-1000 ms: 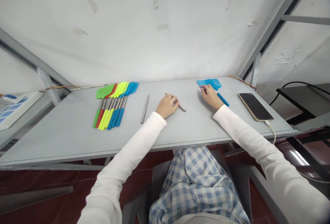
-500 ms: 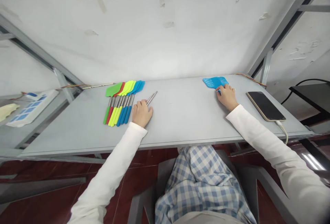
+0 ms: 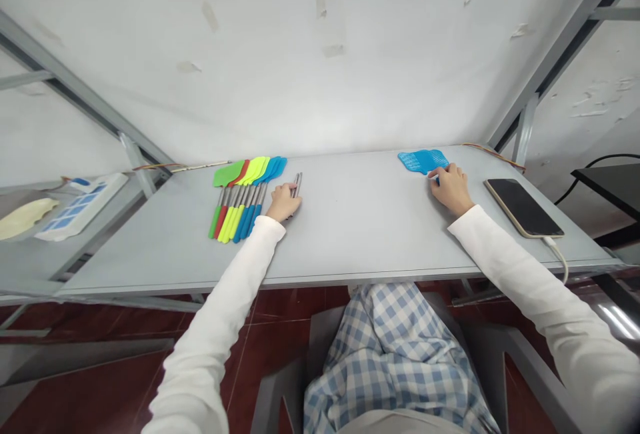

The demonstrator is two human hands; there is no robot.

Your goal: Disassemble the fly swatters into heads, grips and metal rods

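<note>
My left hand is closed around thin metal rods that lie on the table, their tips pointing toward the wall. Just left of it, several fly-swatter-like paddles lie side by side, with green, red, yellow and blue flat heads, metal shafts and matching handles. On the right side, my right hand pinches a small blue piece with a pale end. That piece is beside the neck of flat, patterned blue swatter heads, which seem to overlap. Whether it joins them is hidden by my fingers.
A phone with a white charging cable lies at the table's right. Behind the narrow grey table rises a white wall; metal frame posts stand at both ends. A white-and-blue box sits farther left.
My left hand has turned the metal rods to point more directly at the wall. My right hand has shifted slightly right and nearer, relative to the blue heads. The view has shifted slightly.
</note>
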